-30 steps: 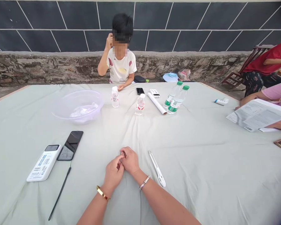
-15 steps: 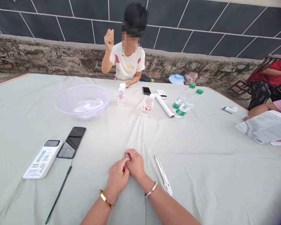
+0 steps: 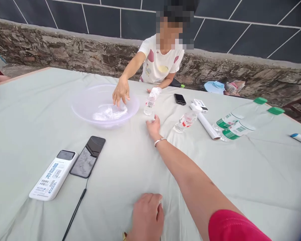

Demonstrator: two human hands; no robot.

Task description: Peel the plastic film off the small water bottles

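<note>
My right hand (image 3: 153, 127) reaches forward over the cloth, fingers apart and holding nothing. Just beyond it stands a small clear water bottle (image 3: 148, 106) with white plastic film about its top, apart from my fingers. A second small bottle (image 3: 184, 122), also white-topped, is to the right of that hand. Near the front edge of the view my left hand (image 3: 147, 216) rests curled on the table, with nothing visible in it. Across from me a person's hand (image 3: 121, 91) dips into a translucent purple basin (image 3: 76, 112), touching or just above crumpled clear film (image 3: 107, 113).
A power bank (image 3: 52, 175) and a black phone (image 3: 89, 157) with a strap lie at left. To the right are a white roll (image 3: 208, 126), two large green-capped bottles (image 3: 237, 130), another phone (image 3: 180, 99) and a white device (image 3: 200, 105). The person (image 3: 163, 63) sits opposite.
My hands have come apart: the right stretched forward towards the bottles, the left drew back. The person opposite lowered a raised hand into the basin. My view turned left; the utility knife is out of sight.
</note>
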